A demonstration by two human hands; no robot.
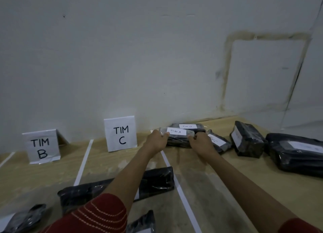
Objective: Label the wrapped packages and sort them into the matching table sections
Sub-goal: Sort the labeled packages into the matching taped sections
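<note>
Gripping the A package (178, 138) by its ends, left hand (156, 141) and right hand (201, 143) may missort it beside the nearby C sign (120, 134).

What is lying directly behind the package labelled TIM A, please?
Another black wrapped package with a white label lies behind the TIM A package, by the wall. Its front is covered; its label's last letter is unclear.

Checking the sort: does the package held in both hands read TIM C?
No: the white label on the package gripped by the left hand and right hand reads TIM A.
</note>
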